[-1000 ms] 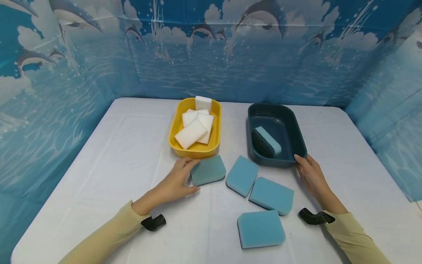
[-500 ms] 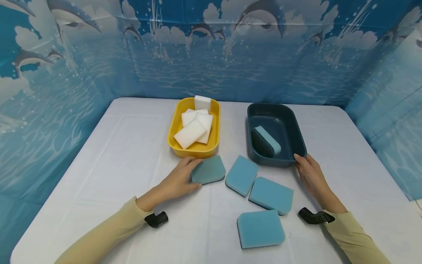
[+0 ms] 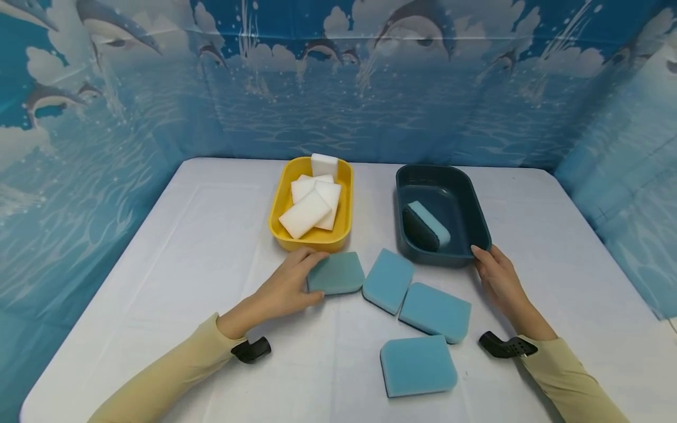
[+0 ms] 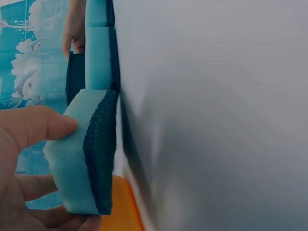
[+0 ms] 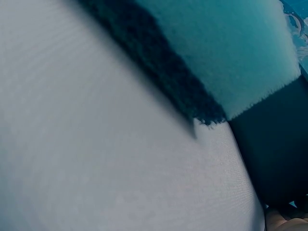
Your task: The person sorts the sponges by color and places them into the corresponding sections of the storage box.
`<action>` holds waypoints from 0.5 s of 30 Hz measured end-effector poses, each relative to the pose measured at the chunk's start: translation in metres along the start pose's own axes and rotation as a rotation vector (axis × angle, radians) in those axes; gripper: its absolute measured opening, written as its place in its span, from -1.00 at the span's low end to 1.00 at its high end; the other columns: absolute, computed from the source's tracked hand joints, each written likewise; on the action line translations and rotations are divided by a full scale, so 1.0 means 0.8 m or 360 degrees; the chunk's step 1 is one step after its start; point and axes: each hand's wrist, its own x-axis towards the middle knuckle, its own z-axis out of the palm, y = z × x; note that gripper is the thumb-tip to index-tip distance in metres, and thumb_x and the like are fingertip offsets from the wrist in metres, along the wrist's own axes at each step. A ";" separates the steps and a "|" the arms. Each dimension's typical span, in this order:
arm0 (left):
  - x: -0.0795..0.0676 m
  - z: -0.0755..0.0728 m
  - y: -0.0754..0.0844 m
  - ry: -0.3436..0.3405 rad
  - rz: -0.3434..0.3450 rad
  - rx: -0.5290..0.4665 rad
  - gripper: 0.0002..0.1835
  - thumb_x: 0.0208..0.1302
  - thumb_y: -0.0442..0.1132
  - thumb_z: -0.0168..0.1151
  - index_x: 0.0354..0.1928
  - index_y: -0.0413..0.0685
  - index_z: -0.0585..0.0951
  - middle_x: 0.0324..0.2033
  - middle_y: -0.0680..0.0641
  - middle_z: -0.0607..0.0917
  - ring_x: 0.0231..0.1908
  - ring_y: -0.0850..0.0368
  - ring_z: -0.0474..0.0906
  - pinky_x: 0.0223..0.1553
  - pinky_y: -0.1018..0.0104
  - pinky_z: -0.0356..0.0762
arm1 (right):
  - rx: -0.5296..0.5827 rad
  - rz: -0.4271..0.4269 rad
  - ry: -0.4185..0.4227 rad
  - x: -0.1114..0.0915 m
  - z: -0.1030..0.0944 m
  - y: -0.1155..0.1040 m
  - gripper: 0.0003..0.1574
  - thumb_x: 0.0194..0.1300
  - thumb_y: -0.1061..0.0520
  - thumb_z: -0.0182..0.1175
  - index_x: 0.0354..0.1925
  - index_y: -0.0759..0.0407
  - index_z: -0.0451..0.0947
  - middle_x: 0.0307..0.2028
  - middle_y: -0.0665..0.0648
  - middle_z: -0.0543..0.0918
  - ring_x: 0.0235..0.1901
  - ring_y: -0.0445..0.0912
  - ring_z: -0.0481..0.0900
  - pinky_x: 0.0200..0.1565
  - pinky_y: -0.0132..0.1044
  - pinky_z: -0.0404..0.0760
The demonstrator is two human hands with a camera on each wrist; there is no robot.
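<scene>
My left hand (image 3: 288,284) grips a blue sponge (image 3: 337,274) with a dark scouring layer underneath, in front of the yellow tray (image 3: 312,242). In the left wrist view, the thumb lies along one edge of this sponge (image 4: 72,159) and the fingers curl at the opposite edge. At the near right corner of a dark blue tray (image 3: 461,200), my right hand (image 3: 497,279) pinches the rim, its thumb on top and its other fingers mostly hidden. Inside that tray a blue sponge (image 3: 431,224) leans on its side, dark layer facing left.
Blue sponges lie flat between the hands: one (image 3: 388,282) beside the gripped sponge, another (image 3: 436,312) to its right, a third (image 3: 419,366) nearer the front. Several white sponges (image 3: 305,214) are piled in the yellow tray. A dolphin-print curtain (image 3: 338,117) stands behind the white table (image 3: 174,258).
My left hand has closed its thumb and fingers onto the sponge, which has turned slightly and moved right toward the neighbouring one. The right hand stays at the dark blue tray's corner.
</scene>
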 end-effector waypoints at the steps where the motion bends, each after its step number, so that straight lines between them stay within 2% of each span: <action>1: -0.001 -0.002 0.001 0.0006 0.0004 0.0003 -0.29 0.04 -0.17 0.37 0.28 -0.08 0.36 0.08 -0.05 0.43 0.07 0.10 0.37 0.13 0.17 0.43 | -0.0003 0.0001 -0.0002 0.000 0.001 -0.001 -0.02 0.45 -0.10 -0.13 0.45 0.28 -0.46 0.48 0.15 -0.45 0.48 -0.01 -0.42 0.44 -0.24 -0.25; 7: -0.003 -0.014 0.009 0.0040 0.0012 -0.0009 -0.31 0.04 -0.16 0.36 0.26 -0.10 0.39 0.10 -0.05 0.43 0.08 0.10 0.36 0.13 0.17 0.44 | -0.0004 0.0018 0.0001 0.001 0.002 -0.003 -0.01 0.44 -0.11 -0.12 0.45 0.28 -0.47 0.48 0.13 -0.45 0.48 -0.02 -0.41 0.43 -0.25 -0.24; 15: 0.010 -0.021 0.027 0.0137 0.0166 -0.0019 -0.33 0.04 -0.17 0.37 0.24 -0.13 0.41 0.09 -0.05 0.44 0.07 0.11 0.36 0.11 0.23 0.46 | 0.0005 0.0049 0.0034 0.000 0.002 -0.002 0.00 0.44 -0.13 -0.12 0.45 0.28 -0.47 0.48 0.12 -0.45 0.48 -0.05 -0.41 0.43 -0.25 -0.25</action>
